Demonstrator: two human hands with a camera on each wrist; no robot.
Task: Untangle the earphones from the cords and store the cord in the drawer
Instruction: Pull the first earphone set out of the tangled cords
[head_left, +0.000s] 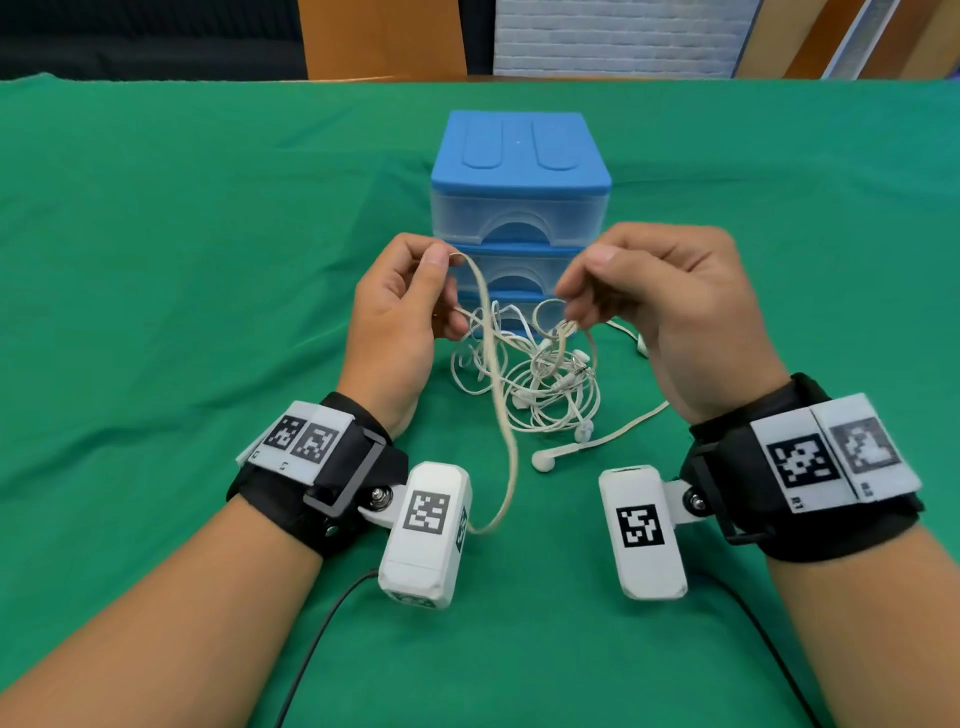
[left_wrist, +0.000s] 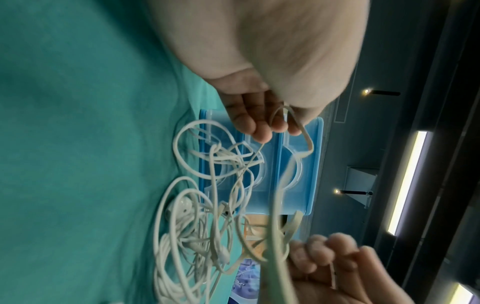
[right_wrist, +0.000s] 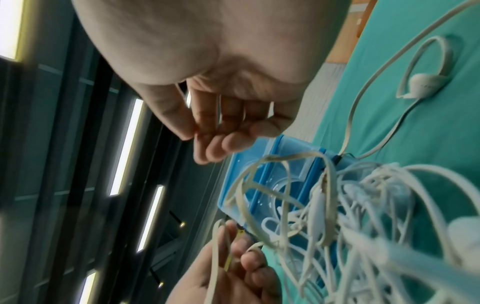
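Head view shows both your forearms reaching in from the near edge of the table, wrists raised, hands lifted side by side above the green cloth (head_left: 182, 260) in front of the drawer unit (head_left: 519, 176). Your left hand (head_left: 402, 317) is turned thumb-up, and thumb and forefinger pinch the flat beige cord (head_left: 501, 410) at its top bend; the other fingers curl loosely beneath. From that pinch the cord, ribbon-like and matte, hangs down in a long arc toward the near edge, ending beside the left wrist camera. Your right hand (head_left: 670, 306) is arched over, fingertips pointing down and drawn together on another loop of the same beige cord just above the tangle. The earphones (head_left: 540, 384) are thin, round, glossy white wire, piled in a loose knot on the cloth directly below and between your two grips, with part of the pile pulled up toward your fingers. One white earbud (head_left: 543, 460) lies free on the cloth nearer to you than the pile. The drawer unit is blue plastic on top with clear, frosted drawer fronts, all pushed in, standing behind your hands toward the far edge.
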